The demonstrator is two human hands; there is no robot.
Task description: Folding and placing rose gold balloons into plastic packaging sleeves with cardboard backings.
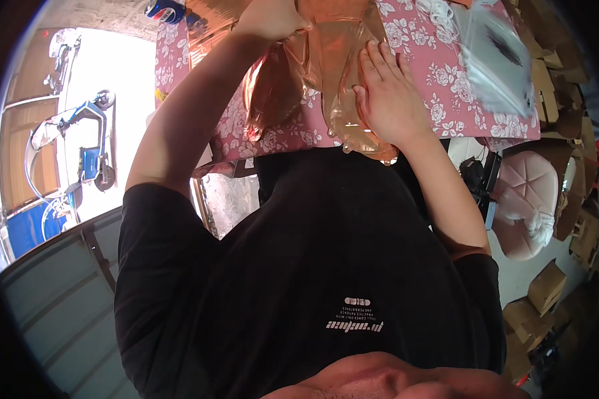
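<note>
A shiny rose-gold foil balloon (339, 73), flat and creased with small scalloped tabs along its near edge, lies on a table with a pink floral cloth (439, 80). Its near end hangs slightly over the table's edge. At the top of the head view my left hand (269, 18) is closed on the foil, thumb to the right; its other fingers are partly cut off by the frame. A crumpled section of the foil (273, 90) bulges below that hand. My right hand (389, 93) lies open on the balloon's right side, fingers stretched forward and flat.
At the far left stands a blue drink can (165, 11). Clear plastic bags (496, 63) and a bundle of white string (438, 16) lie on the table's right. A pink cushioned seat (526, 199) and cardboard boxes (546, 289) are beyond on the right; a blue scooter (90, 149) stands left.
</note>
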